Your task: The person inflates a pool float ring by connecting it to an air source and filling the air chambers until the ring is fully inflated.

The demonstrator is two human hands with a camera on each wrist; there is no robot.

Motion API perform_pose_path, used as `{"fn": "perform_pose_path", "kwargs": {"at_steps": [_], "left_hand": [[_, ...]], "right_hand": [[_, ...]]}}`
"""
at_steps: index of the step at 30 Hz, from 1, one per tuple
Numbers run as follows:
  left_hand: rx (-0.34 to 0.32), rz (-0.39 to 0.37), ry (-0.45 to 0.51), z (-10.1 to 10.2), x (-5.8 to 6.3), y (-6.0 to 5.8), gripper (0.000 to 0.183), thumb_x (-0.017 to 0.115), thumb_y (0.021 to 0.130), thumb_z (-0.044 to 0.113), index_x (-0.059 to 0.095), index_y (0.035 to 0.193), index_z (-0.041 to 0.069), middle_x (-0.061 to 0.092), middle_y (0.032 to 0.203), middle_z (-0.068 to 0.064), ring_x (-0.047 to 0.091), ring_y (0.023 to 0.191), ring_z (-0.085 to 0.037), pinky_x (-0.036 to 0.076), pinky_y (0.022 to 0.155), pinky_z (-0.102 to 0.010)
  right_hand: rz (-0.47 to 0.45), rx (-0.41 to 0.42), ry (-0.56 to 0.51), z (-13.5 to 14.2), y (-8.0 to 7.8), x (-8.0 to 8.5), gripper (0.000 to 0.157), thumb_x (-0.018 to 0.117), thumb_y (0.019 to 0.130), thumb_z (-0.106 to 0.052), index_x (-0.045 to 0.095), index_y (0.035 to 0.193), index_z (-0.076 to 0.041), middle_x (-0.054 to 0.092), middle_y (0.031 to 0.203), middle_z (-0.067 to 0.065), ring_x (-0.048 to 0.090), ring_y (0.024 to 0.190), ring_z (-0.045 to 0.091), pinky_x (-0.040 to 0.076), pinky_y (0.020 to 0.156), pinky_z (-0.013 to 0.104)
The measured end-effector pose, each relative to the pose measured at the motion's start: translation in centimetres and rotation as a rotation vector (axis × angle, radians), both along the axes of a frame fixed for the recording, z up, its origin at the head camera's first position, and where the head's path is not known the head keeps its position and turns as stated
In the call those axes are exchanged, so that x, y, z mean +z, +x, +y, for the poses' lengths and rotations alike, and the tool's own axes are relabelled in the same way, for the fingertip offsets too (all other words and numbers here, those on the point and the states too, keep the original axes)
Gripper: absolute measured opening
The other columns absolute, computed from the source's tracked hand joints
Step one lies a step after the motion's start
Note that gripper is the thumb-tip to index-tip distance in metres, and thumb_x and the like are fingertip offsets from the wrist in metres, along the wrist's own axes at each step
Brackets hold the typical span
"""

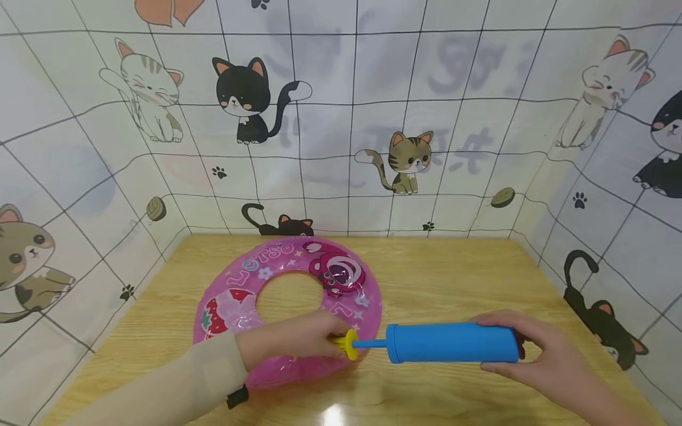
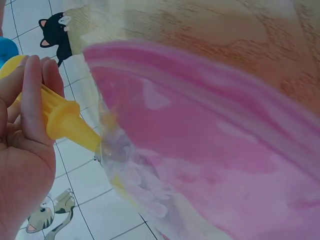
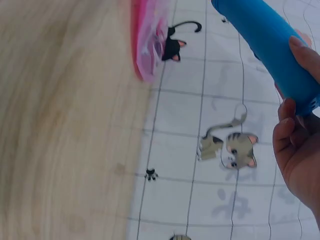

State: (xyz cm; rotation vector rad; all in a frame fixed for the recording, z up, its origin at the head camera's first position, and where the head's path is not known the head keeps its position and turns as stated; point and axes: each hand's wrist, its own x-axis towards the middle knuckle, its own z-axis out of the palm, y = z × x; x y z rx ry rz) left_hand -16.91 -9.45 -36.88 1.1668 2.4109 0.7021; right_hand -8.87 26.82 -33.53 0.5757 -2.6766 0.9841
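Note:
A pink inflatable swim ring (image 1: 373, 305) with printed strawberries and a bear lies on the table, puffed out. Across its near right side reaches my left hand (image 1: 301, 337), its fingers round the yellow nozzle (image 2: 75, 125) of a hand pump. In the left wrist view the nozzle's tapered tip meets the clear, printed side of the ring; the valve itself is hidden. My right hand (image 1: 538, 355) grips the far right end of the pump's blue barrel (image 1: 453, 343). A short length of blue rod (image 1: 372, 343) shows between barrel and yellow flange. The pump lies level, left to right.
The wooden table (image 1: 453, 278) carries the ring on its left half. A white cloth with cat prints and grid lines (image 1: 330, 130) hangs behind and along both sides. A black tab (image 1: 237, 397) sticks out under the left sleeve (image 1: 202, 378).

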Motion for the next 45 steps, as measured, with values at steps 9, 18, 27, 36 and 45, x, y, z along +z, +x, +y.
{"fn": "perform_pose_path", "kwargs": {"at_steps": [9,18,27,36,45], "left_hand": [[0.025,-0.04,-0.023,-1.2,-0.5,-0.4,0.013,0.067,0.08,0.024,0.061,0.09,0.017,0.054,0.071,0.013,0.048,0.063,-0.002,0.046,0.063,-0.016],[0.036,-0.043,-0.051,-2.2,-0.7,-0.7,0.011,0.067,0.081,0.022,0.061,0.09,0.019,0.053,0.069,0.013,0.047,0.06,-0.003,0.046,0.061,-0.017],[0.087,0.009,-0.049,-1.3,-0.4,-0.5,0.009,0.068,0.08,0.017,0.063,0.087,0.017,0.05,0.062,0.011,0.046,0.057,-0.004,0.045,0.058,-0.016],[0.09,0.057,-0.045,-0.6,-0.4,-0.8,0.008,0.068,0.08,0.02,0.063,0.085,0.017,0.052,0.064,0.012,0.047,0.06,-0.004,0.045,0.061,-0.015],[0.085,0.156,-0.044,0.3,0.5,-0.9,0.009,0.068,0.08,0.018,0.065,0.088,0.015,0.053,0.066,0.013,0.048,0.059,-0.003,0.044,0.062,-0.014]], "right_hand": [[0.055,-0.024,0.035,3.4,0.8,1.0,0.064,0.082,0.059,-0.014,0.057,0.118,-0.018,0.052,0.115,-0.01,0.046,0.096,-0.005,0.047,0.066,0.021],[0.022,-0.026,0.086,3.6,1.2,1.0,0.066,0.08,0.06,-0.02,0.053,0.12,-0.02,0.05,0.117,-0.006,0.042,0.102,-0.007,0.041,0.075,0.013],[-0.004,0.021,-0.051,-0.1,-0.2,-0.4,0.057,0.08,0.064,-0.02,0.057,0.116,-0.021,0.057,0.112,-0.005,0.051,0.096,0.0,0.05,0.068,0.024],[-0.085,0.017,-0.199,-3.6,-0.8,-2.2,0.052,0.078,0.067,-0.025,0.057,0.114,-0.024,0.056,0.112,-0.004,0.055,0.093,0.011,0.05,0.066,0.026],[-0.144,-0.015,-0.3,-6.5,-0.9,-2.9,0.048,0.078,0.066,-0.029,0.058,0.11,-0.025,0.056,0.109,-0.006,0.054,0.087,0.019,0.048,0.064,0.028]]}}
